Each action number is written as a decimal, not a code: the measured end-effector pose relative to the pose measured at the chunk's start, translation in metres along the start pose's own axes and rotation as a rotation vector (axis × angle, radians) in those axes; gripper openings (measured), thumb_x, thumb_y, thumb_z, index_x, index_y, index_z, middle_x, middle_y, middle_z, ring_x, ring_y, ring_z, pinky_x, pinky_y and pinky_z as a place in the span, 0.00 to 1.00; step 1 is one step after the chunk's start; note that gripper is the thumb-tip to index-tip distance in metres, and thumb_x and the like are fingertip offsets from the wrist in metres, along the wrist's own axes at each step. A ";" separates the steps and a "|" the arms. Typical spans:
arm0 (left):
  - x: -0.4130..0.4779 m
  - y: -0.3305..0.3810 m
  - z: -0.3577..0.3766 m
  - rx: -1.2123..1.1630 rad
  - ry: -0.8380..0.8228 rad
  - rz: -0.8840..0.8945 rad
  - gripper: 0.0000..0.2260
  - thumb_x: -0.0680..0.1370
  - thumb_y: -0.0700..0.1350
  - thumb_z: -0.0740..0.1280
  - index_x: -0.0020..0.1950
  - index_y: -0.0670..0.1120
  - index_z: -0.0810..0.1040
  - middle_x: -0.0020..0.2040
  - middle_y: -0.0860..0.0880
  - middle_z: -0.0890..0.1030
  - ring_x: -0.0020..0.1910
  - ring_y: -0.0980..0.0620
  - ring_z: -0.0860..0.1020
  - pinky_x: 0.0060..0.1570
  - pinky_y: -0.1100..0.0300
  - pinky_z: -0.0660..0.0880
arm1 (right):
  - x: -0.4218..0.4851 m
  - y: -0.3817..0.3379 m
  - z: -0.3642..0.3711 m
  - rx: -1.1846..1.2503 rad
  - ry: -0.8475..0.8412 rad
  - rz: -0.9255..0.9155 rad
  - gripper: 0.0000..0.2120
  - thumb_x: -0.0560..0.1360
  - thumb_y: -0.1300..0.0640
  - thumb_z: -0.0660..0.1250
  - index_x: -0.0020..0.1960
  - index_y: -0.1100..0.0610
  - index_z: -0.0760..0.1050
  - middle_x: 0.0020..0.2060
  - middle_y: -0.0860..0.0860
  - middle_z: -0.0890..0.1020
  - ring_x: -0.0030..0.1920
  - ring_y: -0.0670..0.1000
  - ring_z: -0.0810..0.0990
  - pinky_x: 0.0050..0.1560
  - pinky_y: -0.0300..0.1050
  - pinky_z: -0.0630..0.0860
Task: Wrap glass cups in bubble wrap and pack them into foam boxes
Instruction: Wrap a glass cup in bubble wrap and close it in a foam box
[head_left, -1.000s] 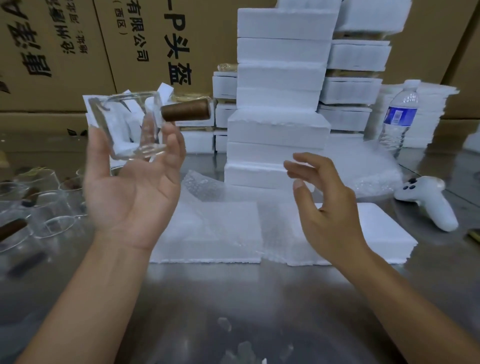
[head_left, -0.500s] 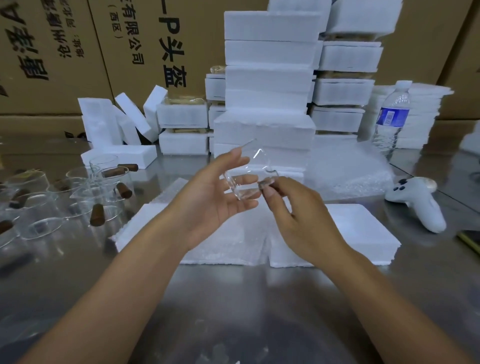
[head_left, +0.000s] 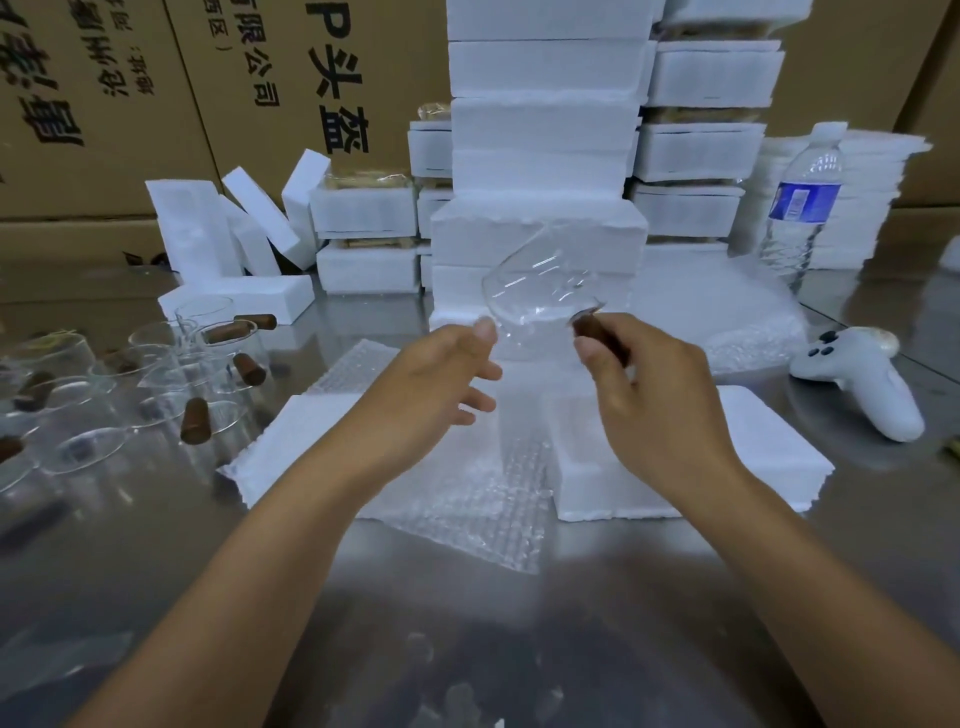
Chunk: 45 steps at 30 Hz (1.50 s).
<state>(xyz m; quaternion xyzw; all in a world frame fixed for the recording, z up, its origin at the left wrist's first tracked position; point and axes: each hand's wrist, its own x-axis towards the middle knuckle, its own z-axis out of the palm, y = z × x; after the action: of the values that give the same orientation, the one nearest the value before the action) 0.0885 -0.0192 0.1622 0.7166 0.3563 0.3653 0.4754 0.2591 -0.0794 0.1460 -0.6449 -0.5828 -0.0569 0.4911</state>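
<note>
A clear glass cup (head_left: 535, 291) with a brown wooden handle (head_left: 597, 332) hangs tilted above the table's middle. My right hand (head_left: 654, 400) pinches the handle and carries the cup. To the cup's left, my left hand (head_left: 441, 379) has relaxed fingers, its thumb tip close to the glass; contact is unclear. Under both hands a sheet of bubble wrap (head_left: 483, 499) lies across two open foam boxes, the left one (head_left: 291, 447) and the right one (head_left: 753, 457).
Several more glass cups with brown handles (head_left: 156, 384) crowd the left of the metal table. Stacked foam boxes (head_left: 545, 156) stand behind, with more bubble wrap (head_left: 727, 312) at their foot. A water bottle (head_left: 800, 208) and a white controller (head_left: 857, 379) sit right. Cardboard cartons (head_left: 208, 93) line the back.
The cup came from high on the left in my left hand to the middle. My right hand took its handle, and my left hand has let go and opened.
</note>
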 end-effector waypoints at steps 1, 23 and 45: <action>-0.001 -0.002 0.000 0.079 0.006 0.026 0.13 0.73 0.63 0.62 0.51 0.58 0.76 0.46 0.55 0.81 0.37 0.63 0.80 0.43 0.64 0.76 | 0.001 0.001 0.000 0.020 0.018 0.014 0.10 0.79 0.54 0.61 0.56 0.51 0.78 0.41 0.44 0.80 0.43 0.49 0.76 0.41 0.43 0.70; -0.001 -0.013 -0.006 0.396 0.251 0.116 0.08 0.77 0.48 0.67 0.38 0.56 0.78 0.36 0.58 0.79 0.33 0.66 0.75 0.31 0.77 0.66 | 0.001 -0.006 -0.006 0.137 -0.118 -0.095 0.06 0.78 0.54 0.61 0.51 0.46 0.76 0.37 0.40 0.79 0.38 0.44 0.78 0.40 0.35 0.73; -0.018 0.010 0.010 0.353 0.541 0.672 0.06 0.78 0.45 0.66 0.51 0.47 0.82 0.40 0.53 0.75 0.41 0.62 0.71 0.43 0.72 0.67 | -0.008 -0.015 0.001 -0.075 -0.281 -0.062 0.06 0.76 0.49 0.64 0.48 0.45 0.79 0.41 0.43 0.70 0.43 0.42 0.70 0.42 0.33 0.66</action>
<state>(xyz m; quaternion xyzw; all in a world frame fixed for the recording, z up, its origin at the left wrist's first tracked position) 0.0896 -0.0416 0.1652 0.7413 0.2723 0.6066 0.0915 0.2437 -0.0867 0.1483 -0.6462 -0.6629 -0.0029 0.3782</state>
